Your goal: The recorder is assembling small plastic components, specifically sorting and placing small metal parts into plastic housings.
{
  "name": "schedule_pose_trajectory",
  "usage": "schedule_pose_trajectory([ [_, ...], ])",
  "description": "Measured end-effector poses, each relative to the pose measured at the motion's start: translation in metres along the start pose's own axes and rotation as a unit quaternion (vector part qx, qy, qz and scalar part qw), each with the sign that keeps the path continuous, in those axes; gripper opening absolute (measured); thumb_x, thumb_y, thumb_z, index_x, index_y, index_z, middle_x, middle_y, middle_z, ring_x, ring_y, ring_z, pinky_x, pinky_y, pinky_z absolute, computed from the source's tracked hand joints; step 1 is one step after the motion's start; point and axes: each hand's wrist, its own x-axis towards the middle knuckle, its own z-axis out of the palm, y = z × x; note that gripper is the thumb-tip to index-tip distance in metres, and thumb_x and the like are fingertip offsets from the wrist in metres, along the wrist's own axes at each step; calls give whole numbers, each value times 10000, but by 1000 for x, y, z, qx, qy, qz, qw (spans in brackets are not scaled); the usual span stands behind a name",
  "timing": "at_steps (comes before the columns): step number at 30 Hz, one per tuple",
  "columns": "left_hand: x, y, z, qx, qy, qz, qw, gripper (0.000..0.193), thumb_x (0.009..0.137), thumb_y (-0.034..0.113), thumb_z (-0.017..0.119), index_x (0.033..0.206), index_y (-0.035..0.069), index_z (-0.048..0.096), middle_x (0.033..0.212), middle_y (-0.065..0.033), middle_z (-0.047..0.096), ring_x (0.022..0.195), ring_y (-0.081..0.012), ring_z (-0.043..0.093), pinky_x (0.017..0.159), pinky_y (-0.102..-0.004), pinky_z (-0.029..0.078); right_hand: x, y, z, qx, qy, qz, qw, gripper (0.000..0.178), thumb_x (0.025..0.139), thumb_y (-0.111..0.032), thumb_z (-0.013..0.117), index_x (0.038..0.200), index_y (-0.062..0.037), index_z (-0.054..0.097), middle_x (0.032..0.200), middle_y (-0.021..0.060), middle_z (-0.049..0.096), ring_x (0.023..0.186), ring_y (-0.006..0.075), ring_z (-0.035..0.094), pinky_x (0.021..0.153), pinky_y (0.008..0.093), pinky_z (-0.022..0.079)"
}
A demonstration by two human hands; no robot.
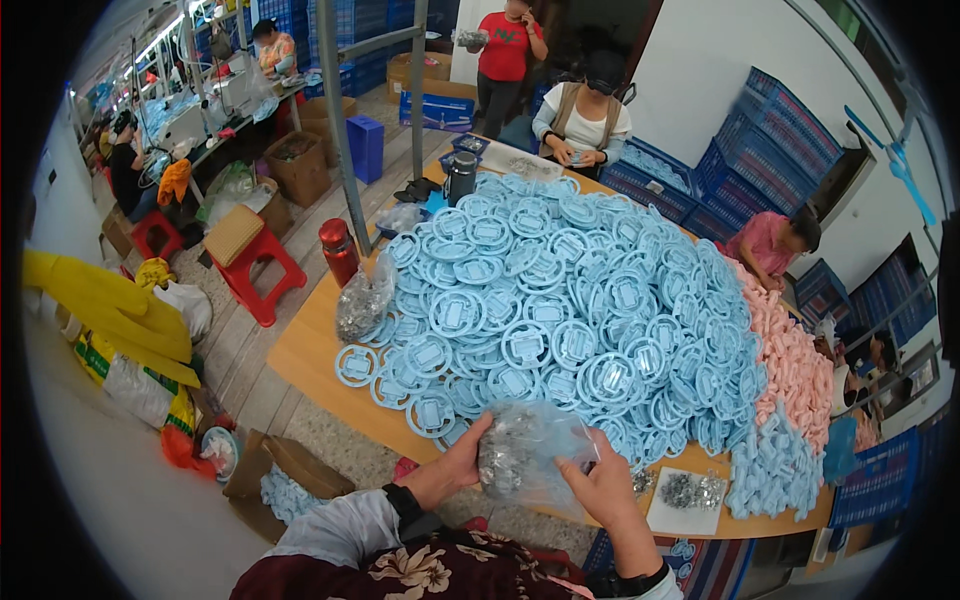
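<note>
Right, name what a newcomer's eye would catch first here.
Likely the huge heap of pale blue round plastic parts across the table, with a heap of pink pieces at its right. Next, in the foreground, the clear plastic bag of silvery pieces between the left hand and right hand.

A red thermos [338, 250] stands at the left edge of the table [305, 345], a dark flask [461, 178] near its far-left corner; blue crates [783, 130] rise beside a white wall [700, 55].

Glossy, crinkled plastic bag [541, 458]
</note>
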Motion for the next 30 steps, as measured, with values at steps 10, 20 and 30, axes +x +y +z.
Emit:
schedule_pose_trajectory([
  [10, 6, -35, 14, -14, -14, -113, 993, 631, 992, 545, 502, 1423, 83, 504, 1382, -117, 579, 1254, -277, 566, 1076, -463, 452, -36, 18, -14, 19, 68, 30, 997, 374, 850, -124, 620, 1218, -69, 583, 718, 180, 654, 623, 326, 654, 601, 402, 505],
  [20, 15, -115, 19, 18, -20, -198, 980, 635, 989, 540, 496, 1447, 103, 463, 1417, -104, 549, 1294, -285, 535, 1112, -496, 400, -110, 76, -26, 18, 147, -4, 989, 484, 831, -108, 601, 1302, -76, 494, 711, 203, 587, 664, 408, 633, 615, 458, 496],
  [30, 53, -136, -9, 202, -63, -345, 914, 600, 1014, 469, 466, 1500, 137, 350, 1419, -128, 508, 1237, -277, 545, 1062, -437, 419, -144, 94, -20, 100, 168, 141, 971, 304, 875, -104, 546, 1177, -65, 553, 804, 221, 635, 737, 373, 675, 661, 423, 519],
])
